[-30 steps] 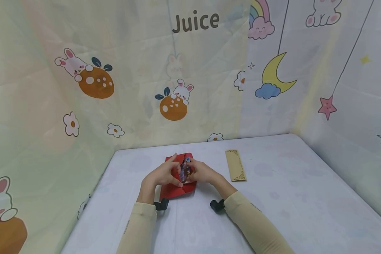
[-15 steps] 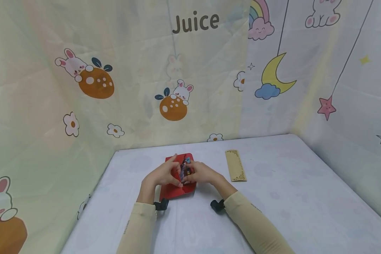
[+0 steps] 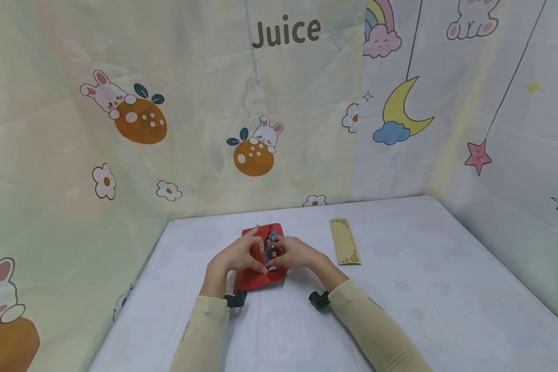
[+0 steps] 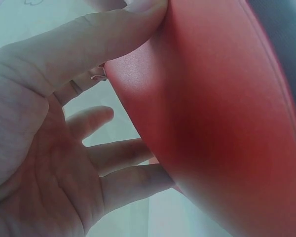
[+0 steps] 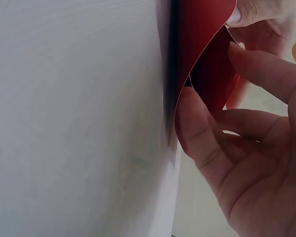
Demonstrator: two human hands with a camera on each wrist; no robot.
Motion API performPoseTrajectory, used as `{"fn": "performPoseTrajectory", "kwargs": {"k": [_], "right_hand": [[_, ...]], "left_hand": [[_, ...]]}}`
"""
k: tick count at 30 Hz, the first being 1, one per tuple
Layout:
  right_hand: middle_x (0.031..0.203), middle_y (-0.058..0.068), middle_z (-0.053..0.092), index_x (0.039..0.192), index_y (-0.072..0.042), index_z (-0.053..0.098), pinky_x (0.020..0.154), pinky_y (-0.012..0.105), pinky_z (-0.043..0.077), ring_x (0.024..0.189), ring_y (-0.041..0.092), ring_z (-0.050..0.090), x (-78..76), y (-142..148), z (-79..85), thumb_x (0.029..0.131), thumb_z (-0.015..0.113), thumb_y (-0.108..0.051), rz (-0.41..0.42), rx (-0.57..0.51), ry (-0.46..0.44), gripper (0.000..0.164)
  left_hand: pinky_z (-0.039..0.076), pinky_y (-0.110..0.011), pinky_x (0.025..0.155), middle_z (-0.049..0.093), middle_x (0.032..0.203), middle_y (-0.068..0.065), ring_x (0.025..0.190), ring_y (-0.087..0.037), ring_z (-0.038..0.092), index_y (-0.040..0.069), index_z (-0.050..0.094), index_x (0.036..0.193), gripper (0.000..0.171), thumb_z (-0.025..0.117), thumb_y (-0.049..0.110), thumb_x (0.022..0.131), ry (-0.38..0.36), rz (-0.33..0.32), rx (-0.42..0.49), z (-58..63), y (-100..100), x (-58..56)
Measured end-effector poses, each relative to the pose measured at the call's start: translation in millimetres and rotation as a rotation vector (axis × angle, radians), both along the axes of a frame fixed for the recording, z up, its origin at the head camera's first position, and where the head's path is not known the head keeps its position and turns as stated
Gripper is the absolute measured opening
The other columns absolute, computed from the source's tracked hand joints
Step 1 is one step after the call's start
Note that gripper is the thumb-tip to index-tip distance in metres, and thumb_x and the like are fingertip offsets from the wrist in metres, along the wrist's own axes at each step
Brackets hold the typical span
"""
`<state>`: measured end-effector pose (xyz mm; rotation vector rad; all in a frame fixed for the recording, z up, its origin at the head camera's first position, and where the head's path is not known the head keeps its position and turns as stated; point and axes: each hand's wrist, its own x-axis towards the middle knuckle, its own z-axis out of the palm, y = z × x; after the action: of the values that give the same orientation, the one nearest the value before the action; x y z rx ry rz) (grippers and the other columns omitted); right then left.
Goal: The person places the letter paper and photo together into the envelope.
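Note:
A red paper envelope [image 3: 256, 279] is held up at a slant over the table, its mouth spread on the right side. A colourful printed card [image 3: 269, 253] shows in that mouth, mostly hidden inside. My left hand [image 3: 239, 254] pinches the envelope's edge between thumb and fingers; the left wrist view shows its thumb [image 4: 103, 42] on the red paper. From the right, my right hand [image 3: 299, 252] reaches into the mouth with thumb and fingers curled about the card. The right wrist view shows one fingertip [image 5: 188, 98] tucked inside the red fold.
A tan strip with ornate corners [image 3: 345, 242] lies flat on the white-covered table [image 3: 400, 310], right of my hands. Printed cloth walls [image 3: 204, 155] rise behind the table and along both sides.
The right fingers have shifted slightly at the envelope's mouth, and the visible part of the printed card looks a little different. My left hand and the envelope stay nearly still.

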<state>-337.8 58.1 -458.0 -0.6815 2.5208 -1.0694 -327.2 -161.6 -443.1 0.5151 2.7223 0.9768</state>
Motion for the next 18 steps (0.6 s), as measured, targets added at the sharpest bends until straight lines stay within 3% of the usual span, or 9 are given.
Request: {"fn": "performPoseTrajectory", "kwargs": {"k": [3, 6, 11, 14, 18], "right_hand": [[0.165, 0.016, 0.039, 0.139, -0.004, 0.064, 0.106, 0.046, 0.054, 0.138, 0.031, 0.047, 1.0, -1.3, -1.3, 0.092, 0.081, -0.03, 0.026, 0.01, 0.007, 0.057], [0.161, 0.013, 0.045, 0.138, -0.005, 0.064, 0.105, 0.046, 0.054, 0.132, 0.028, 0.049, 1.6, -2.6, -1.7, 0.091, 0.082, -0.032, 0.04, 0.0, 0.005, 0.058], [0.127, 0.008, 0.065, 0.126, -0.007, 0.071, 0.089, 0.038, 0.057, 0.112, 0.023, 0.057, 3.1, -2.7, 0.6, 0.092, 0.081, -0.031, 0.046, 0.012, 0.018, 0.043], [0.104, 0.003, 0.067, 0.118, -0.008, 0.073, 0.078, 0.033, 0.053, 0.098, 0.02, 0.059, 3.6, -2.2, 2.9, 0.092, 0.081, -0.03, 0.055, 0.019, 0.029, 0.035], [0.101, 0.0, 0.067, 0.117, -0.01, 0.074, 0.079, 0.032, 0.053, 0.096, 0.017, 0.059, 2.8, -2.2, 2.5, 0.091, 0.082, -0.032, 0.091, 0.037, 0.05, 0.034]], "left_hand": [[0.059, -0.047, 0.097, 0.02, 0.175, -0.008, 0.15, -0.039, 0.036, 0.02, 0.066, 0.092, 0.038, 0.097, 0.025, 0.071, 0.004, -0.003, -0.001, -0.1, 0.0, 0.6], [0.058, -0.047, 0.099, 0.021, 0.174, -0.009, 0.149, -0.039, 0.037, 0.022, 0.065, 0.09, 0.038, 0.098, 0.027, 0.071, 0.013, -0.01, -0.005, -0.5, -0.2, 0.3], [0.056, -0.048, 0.1, 0.021, 0.174, -0.01, 0.147, -0.038, 0.04, 0.024, 0.064, 0.088, 0.038, 0.098, 0.027, 0.071, 0.025, -0.02, -0.009, -0.9, -0.8, -0.5], [0.056, -0.047, 0.1, 0.021, 0.174, -0.01, 0.146, -0.037, 0.041, 0.024, 0.064, 0.088, 0.038, 0.098, 0.026, 0.071, 0.024, -0.017, -0.01, -0.7, -1.1, -0.6], [0.057, -0.048, 0.098, 0.021, 0.174, -0.009, 0.148, -0.038, 0.038, 0.022, 0.064, 0.089, 0.037, 0.097, 0.025, 0.072, 0.012, -0.013, 0.001, -1.4, -1.1, -0.9]]}}
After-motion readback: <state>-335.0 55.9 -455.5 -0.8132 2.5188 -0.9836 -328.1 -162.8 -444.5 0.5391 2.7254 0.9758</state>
